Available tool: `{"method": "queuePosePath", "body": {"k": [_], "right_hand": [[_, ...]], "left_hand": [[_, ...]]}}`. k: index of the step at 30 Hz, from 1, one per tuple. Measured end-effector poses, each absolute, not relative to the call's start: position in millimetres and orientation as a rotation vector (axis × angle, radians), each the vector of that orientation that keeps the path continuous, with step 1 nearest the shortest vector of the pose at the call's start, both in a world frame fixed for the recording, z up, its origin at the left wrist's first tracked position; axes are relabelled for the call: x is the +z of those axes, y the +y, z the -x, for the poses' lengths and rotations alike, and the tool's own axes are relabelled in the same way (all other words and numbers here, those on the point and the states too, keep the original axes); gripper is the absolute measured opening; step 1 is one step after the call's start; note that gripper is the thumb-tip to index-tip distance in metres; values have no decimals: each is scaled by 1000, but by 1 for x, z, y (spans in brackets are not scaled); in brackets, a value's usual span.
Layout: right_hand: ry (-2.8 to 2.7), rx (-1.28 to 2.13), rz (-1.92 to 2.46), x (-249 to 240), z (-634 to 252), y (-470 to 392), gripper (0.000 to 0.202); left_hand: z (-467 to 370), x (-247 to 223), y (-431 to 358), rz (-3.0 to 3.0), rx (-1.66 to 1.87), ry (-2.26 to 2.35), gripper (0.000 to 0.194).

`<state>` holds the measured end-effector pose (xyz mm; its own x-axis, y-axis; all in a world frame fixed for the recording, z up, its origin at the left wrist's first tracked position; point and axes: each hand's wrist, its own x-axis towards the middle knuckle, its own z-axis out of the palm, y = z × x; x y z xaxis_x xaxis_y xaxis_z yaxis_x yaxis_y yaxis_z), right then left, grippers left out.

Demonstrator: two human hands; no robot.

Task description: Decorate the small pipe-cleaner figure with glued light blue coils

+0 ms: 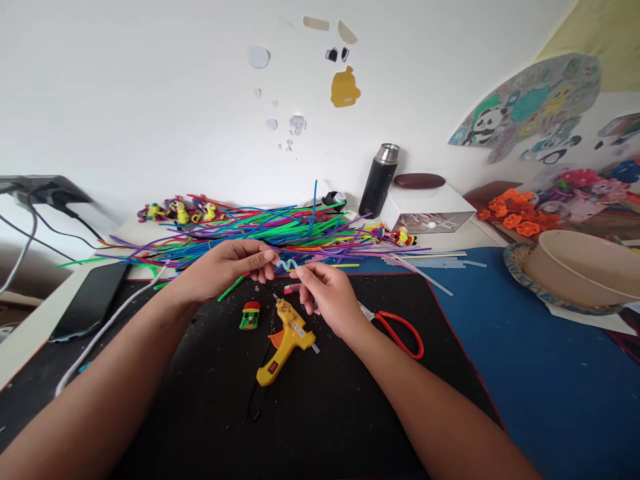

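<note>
Nearest, below both hands, one yellow glue gun [283,338] lies on the black mat [200,413], one small green-and-red toy [249,316] just left of it. One pair of red-handled scissors [400,331] lies right of the right hand [327,293]. The left hand [225,267] and right hand pinch one light-blue curled pipe cleaner [287,265] between closed fingertips. Beyond them sprawls an uncountable pile of coloured pipe cleaners [260,233].

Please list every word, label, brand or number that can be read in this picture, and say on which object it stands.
No text can be read.
Panda sticker sheet: any print is too blurred.
Yellow glue gun: no legible label.
Black flask: no visible brand.
</note>
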<state>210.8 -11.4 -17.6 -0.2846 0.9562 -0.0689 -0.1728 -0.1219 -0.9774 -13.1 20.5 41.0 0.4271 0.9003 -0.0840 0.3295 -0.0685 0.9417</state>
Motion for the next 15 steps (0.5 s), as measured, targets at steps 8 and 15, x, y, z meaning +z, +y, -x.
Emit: {"method": "queuePosePath", "body": {"k": [8, 15], "right_hand": [[-1321, 1426, 1018, -16, -209, -16, 34], [-1378, 1383, 1041, -17, -208, -20, 29]], "left_hand": [[10, 42, 18, -1622, 654, 1080, 45], [5, 39, 16, -1649, 571, 1095, 38]]}}
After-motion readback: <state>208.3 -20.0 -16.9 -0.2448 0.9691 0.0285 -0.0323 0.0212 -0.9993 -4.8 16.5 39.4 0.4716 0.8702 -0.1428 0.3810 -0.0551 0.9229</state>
